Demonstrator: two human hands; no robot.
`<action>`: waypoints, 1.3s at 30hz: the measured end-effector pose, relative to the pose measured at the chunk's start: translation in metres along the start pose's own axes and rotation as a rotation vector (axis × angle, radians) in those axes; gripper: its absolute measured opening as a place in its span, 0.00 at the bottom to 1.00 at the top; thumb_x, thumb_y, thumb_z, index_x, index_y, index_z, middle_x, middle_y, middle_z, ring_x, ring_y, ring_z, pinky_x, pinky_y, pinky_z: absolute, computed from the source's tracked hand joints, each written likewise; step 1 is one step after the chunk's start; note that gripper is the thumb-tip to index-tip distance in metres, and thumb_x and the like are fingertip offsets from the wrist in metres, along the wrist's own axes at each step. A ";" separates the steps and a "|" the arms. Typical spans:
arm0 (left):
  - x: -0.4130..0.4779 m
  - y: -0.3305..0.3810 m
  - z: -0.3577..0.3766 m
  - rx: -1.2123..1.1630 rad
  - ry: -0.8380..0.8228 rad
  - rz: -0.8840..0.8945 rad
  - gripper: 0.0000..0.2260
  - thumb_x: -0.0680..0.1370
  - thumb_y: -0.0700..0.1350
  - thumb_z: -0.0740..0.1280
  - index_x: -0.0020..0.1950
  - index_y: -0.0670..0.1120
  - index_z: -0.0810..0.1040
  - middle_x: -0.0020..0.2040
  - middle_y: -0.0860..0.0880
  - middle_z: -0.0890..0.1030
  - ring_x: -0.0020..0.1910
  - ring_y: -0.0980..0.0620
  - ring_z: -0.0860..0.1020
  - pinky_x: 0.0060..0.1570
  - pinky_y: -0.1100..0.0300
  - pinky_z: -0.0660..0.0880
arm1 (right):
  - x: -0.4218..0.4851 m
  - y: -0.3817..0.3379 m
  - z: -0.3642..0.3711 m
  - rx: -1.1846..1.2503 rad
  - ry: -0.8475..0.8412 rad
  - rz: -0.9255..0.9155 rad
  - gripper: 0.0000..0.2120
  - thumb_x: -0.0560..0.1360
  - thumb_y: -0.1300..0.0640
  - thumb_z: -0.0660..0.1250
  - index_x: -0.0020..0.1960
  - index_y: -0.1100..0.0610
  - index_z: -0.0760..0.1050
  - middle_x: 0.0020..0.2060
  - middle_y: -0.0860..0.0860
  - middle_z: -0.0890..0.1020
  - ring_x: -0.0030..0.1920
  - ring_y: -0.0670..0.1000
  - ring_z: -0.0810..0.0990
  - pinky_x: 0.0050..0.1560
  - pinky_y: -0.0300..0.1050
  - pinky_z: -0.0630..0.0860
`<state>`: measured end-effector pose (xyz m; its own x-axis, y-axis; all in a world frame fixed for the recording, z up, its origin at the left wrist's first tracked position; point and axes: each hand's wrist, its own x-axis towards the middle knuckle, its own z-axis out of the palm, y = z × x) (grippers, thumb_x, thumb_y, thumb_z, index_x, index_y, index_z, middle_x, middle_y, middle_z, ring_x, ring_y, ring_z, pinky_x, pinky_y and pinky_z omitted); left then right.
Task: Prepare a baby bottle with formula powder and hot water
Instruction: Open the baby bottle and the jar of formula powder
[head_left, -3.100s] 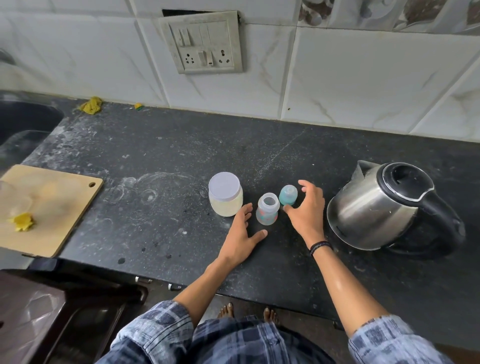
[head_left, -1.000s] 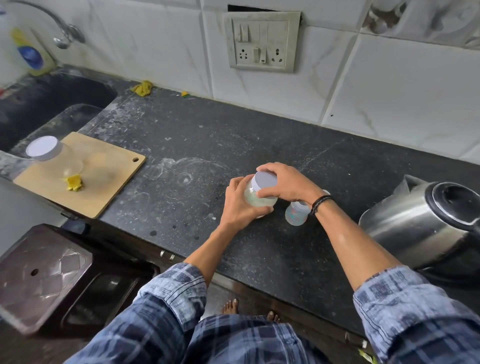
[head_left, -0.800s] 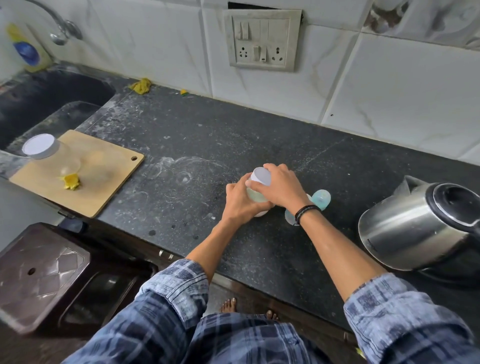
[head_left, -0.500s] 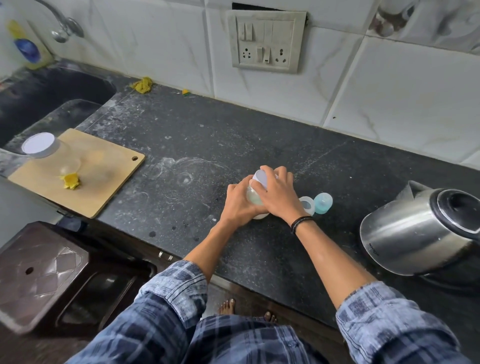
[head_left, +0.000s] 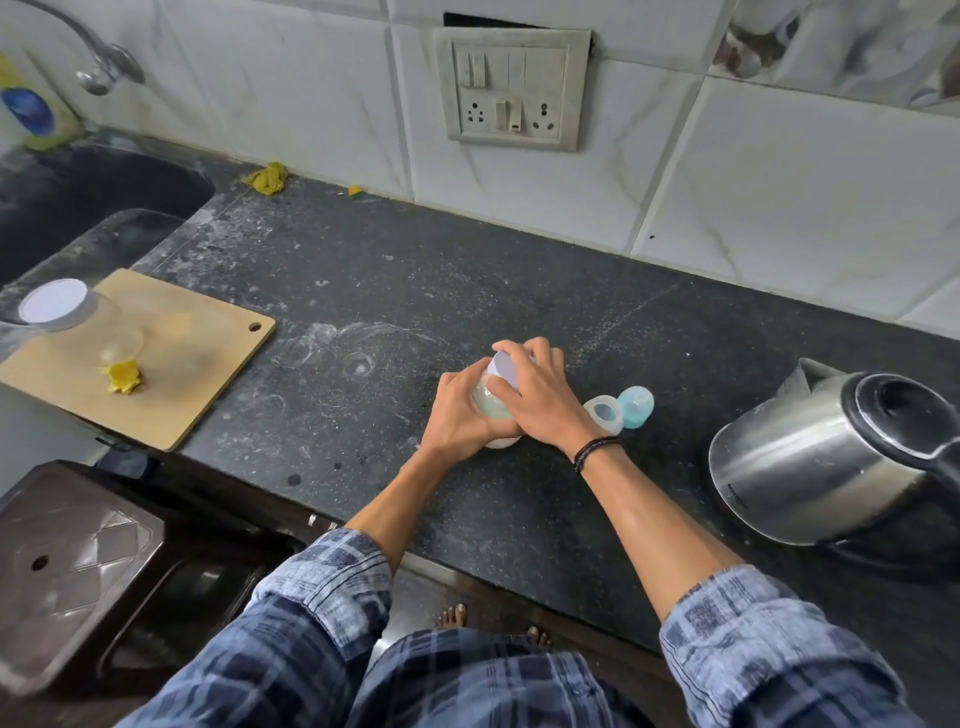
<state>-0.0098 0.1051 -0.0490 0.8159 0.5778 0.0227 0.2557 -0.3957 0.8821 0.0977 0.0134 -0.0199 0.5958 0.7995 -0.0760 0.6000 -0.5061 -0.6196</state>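
Note:
A clear jar of pale formula powder (head_left: 488, 408) with a white lid (head_left: 505, 368) stands on the black counter (head_left: 363, 312). My left hand (head_left: 457, 415) grips the jar's body from the left. My right hand (head_left: 540, 395) curls over the lid from above. Just to the right stand the small open baby bottle (head_left: 604, 413) and its teal cap (head_left: 637, 406), untouched. A steel electric kettle (head_left: 810, 457) with a black lid sits at the right.
A wooden cutting board (head_left: 171, 374) at the left carries a second lidded clear jar (head_left: 78, 317) and a yellow scrap (head_left: 123, 376). A sink (head_left: 78, 202) and tap lie at the far left. A brown stool (head_left: 78, 566) stands below the counter edge.
Both hands went from resting on the counter to taking hold of the powder jar. Over the last second my right hand has turned on the lid. The bottle and cap stayed put.

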 end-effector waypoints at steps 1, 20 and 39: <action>-0.001 0.002 -0.001 0.005 -0.007 0.007 0.26 0.61 0.50 0.79 0.59 0.53 0.78 0.49 0.55 0.81 0.51 0.73 0.68 0.51 0.71 0.65 | -0.001 0.002 -0.001 0.007 0.004 -0.014 0.23 0.82 0.47 0.64 0.76 0.52 0.68 0.63 0.55 0.67 0.65 0.56 0.63 0.69 0.50 0.65; 0.000 0.044 -0.009 -0.120 0.113 0.028 0.37 0.62 0.56 0.81 0.67 0.51 0.72 0.59 0.56 0.79 0.57 0.59 0.78 0.52 0.64 0.75 | 0.003 -0.031 -0.039 -0.031 0.422 -0.126 0.27 0.74 0.35 0.59 0.49 0.59 0.79 0.46 0.53 0.81 0.46 0.53 0.73 0.47 0.45 0.71; -0.005 0.049 -0.016 -0.115 0.046 -0.005 0.31 0.63 0.48 0.84 0.64 0.54 0.76 0.58 0.67 0.77 0.55 0.68 0.77 0.51 0.70 0.75 | -0.010 -0.039 -0.078 -0.259 0.065 0.007 0.40 0.72 0.22 0.60 0.71 0.49 0.71 0.62 0.51 0.76 0.62 0.55 0.75 0.59 0.55 0.76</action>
<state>-0.0095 0.0950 0.0015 0.7893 0.6129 0.0371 0.1965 -0.3095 0.9304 0.1093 0.0001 0.0659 0.6285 0.7774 -0.0245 0.7072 -0.5842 -0.3982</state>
